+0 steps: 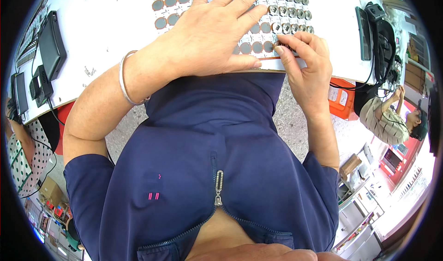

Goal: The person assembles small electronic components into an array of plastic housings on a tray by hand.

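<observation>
Left hand (216,35) flat, fingers spread, on panel of round discs (259,37), upper centre of frame, on white desk (108,18). Right hand (310,67) narrow, thumb and index at panel's lower-right; grip unclear.

On my feed: panel (160,22) on table (106,30) | left hand (217,34) over panel | right hand (314,60) at near-right corner | case (51,41) at table's left | device (364,34) at right

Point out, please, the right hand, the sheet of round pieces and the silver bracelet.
Right hand (314,72): head view, on the back of the hand.
Sheet of round pieces (265,28): head view, on a grey disc.
Silver bracelet (121,77): head view, on its band.
</observation>
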